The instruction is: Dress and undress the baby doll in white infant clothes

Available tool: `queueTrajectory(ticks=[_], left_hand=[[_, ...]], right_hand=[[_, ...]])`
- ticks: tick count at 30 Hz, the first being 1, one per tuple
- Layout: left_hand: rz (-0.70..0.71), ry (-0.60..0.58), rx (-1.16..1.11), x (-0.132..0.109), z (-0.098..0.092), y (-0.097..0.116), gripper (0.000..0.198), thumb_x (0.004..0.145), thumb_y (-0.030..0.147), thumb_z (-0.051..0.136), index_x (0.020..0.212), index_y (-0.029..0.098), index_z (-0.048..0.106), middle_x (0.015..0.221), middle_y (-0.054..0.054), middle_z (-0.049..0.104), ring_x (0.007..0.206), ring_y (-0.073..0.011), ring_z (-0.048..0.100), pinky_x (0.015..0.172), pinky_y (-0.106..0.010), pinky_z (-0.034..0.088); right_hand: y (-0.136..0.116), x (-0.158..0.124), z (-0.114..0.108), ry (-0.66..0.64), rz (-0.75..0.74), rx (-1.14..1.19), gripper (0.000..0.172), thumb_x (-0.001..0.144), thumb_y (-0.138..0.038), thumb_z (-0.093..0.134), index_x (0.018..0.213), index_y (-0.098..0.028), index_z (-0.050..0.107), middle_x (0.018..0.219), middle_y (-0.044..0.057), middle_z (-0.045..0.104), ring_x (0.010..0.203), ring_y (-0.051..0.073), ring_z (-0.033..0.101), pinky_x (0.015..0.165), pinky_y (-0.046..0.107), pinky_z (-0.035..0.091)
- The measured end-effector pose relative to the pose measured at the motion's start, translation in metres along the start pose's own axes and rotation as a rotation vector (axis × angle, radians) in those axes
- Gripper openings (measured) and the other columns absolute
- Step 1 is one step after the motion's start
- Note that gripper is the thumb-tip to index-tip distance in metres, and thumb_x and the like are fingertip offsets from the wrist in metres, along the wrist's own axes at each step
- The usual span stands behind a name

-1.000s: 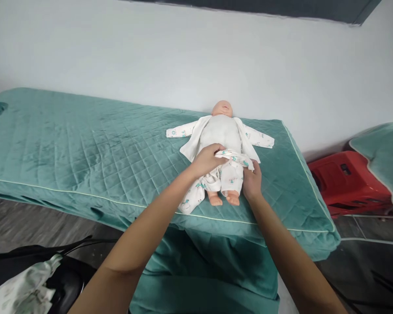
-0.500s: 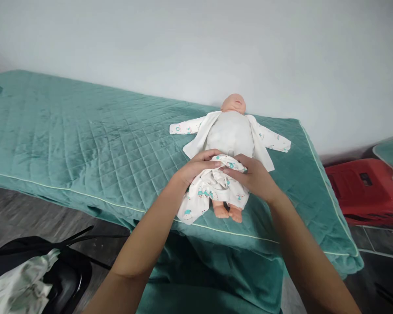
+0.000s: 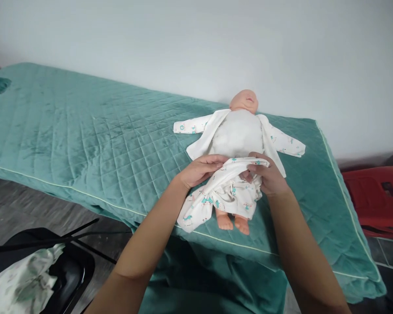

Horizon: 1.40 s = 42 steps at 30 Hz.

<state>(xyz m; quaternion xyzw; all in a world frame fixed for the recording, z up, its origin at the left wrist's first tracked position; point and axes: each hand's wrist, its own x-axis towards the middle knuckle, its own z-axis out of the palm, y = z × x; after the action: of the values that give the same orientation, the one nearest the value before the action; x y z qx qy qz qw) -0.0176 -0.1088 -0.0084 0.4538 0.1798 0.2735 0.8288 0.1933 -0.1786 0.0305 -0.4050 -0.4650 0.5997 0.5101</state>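
A baby doll lies on its back on the green quilted bed cover, its head toward the wall and bare feet toward me. Its white printed jacket is spread open, sleeves out to both sides. Bunched around the doll's legs are white printed baby pants; one leg of the cloth lies loose on the left. My left hand is closed on the left side of the waistband. With the fingers of my right hand I grip the waistband's right side, holding it stretched.
The green quilted cover runs far to the left along a white wall. At lower left, crumpled printed cloth rests on a black chair. A red plastic object stands beyond the bed's right end.
My right hand has moved right, away from my left, drawing the waistband wider across the doll's lower body. The whole view has shifted slightly.
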Motion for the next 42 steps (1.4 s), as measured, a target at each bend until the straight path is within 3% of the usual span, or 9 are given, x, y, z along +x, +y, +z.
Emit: queueTrajectory(ticks=[6, 10, 18, 26, 31, 35, 42], left_hand=[[0.001, -0.048, 0.06, -0.002, 0.001, 0.001, 0.055, 0.058, 0.03, 0.091, 0.108, 0.018, 0.073, 0.098, -0.007, 0.074, 0.09, -0.0181, 0.067, 0.08, -0.027, 0.049], [0.023, 0.001, 0.105, -0.002, 0.002, 0.001, 0.059, 0.053, 0.034, 0.093, 0.105, 0.018, 0.069, 0.089, -0.003, 0.069, 0.08, -0.0141, 0.062, 0.072, -0.023, 0.045], [0.055, 0.052, 0.216, -0.005, 0.011, 0.004, 0.049, 0.06, 0.029, 0.088, 0.101, 0.018, 0.064, 0.086, 0.002, 0.061, 0.076, -0.0111, 0.054, 0.068, -0.022, 0.04], [0.082, 0.163, 0.365, -0.006, 0.017, 0.001, 0.036, 0.065, 0.034, 0.081, 0.088, 0.018, 0.058, 0.074, 0.006, 0.049, 0.067, -0.0088, 0.046, 0.064, -0.021, 0.036], [0.139, 0.197, 0.385, -0.005, 0.017, -0.001, 0.031, 0.067, 0.033, 0.079, 0.083, 0.017, 0.057, 0.076, 0.005, 0.051, 0.07, -0.0092, 0.046, 0.064, -0.021, 0.035], [0.189, 0.176, 0.303, -0.002, 0.018, -0.003, 0.029, 0.07, 0.033, 0.078, 0.085, 0.017, 0.059, 0.082, 0.004, 0.057, 0.075, -0.0107, 0.051, 0.07, -0.022, 0.039], [0.129, 0.073, 0.211, -0.005, 0.03, 0.008, 0.034, 0.075, 0.04, 0.078, 0.093, 0.018, 0.06, 0.082, 0.004, 0.06, 0.07, -0.0099, 0.054, 0.066, -0.021, 0.039]], right_hand=[[0.003, -0.002, -0.002, 0.028, 0.004, -0.039, 0.03, 0.074, -0.035, 0.082, 0.069, -0.021, 0.056, 0.058, -0.002, 0.064, 0.047, 0.012, 0.051, 0.047, 0.025, 0.037], [0.002, -0.002, 0.0, 0.047, 0.035, -0.151, 0.03, 0.073, -0.041, 0.084, 0.072, -0.02, 0.062, 0.059, -0.001, 0.067, 0.05, 0.013, 0.056, 0.05, 0.025, 0.044], [-0.003, -0.004, 0.0, -0.087, 0.088, -0.192, 0.035, 0.071, -0.042, 0.085, 0.083, -0.019, 0.062, 0.065, 0.0, 0.069, 0.057, 0.014, 0.059, 0.055, 0.025, 0.045], [-0.01, -0.003, 0.016, -0.019, 0.031, -0.524, 0.035, 0.069, -0.043, 0.085, 0.08, -0.019, 0.062, 0.072, -0.004, 0.059, 0.066, 0.012, 0.051, 0.06, 0.024, 0.039], [-0.011, -0.005, 0.023, 0.038, 0.02, -0.612, 0.032, 0.073, -0.045, 0.08, 0.081, -0.019, 0.062, 0.072, -0.004, 0.056, 0.068, 0.012, 0.049, 0.062, 0.025, 0.036], [-0.014, -0.009, 0.021, 0.04, 0.066, -0.527, 0.032, 0.075, -0.045, 0.078, 0.081, -0.019, 0.06, 0.071, -0.005, 0.055, 0.067, 0.011, 0.046, 0.062, 0.025, 0.033], [-0.018, -0.007, 0.013, 0.073, 0.124, -0.174, 0.032, 0.066, -0.035, 0.083, 0.077, -0.019, 0.058, 0.065, -0.005, 0.056, 0.061, 0.011, 0.047, 0.059, 0.025, 0.034]])
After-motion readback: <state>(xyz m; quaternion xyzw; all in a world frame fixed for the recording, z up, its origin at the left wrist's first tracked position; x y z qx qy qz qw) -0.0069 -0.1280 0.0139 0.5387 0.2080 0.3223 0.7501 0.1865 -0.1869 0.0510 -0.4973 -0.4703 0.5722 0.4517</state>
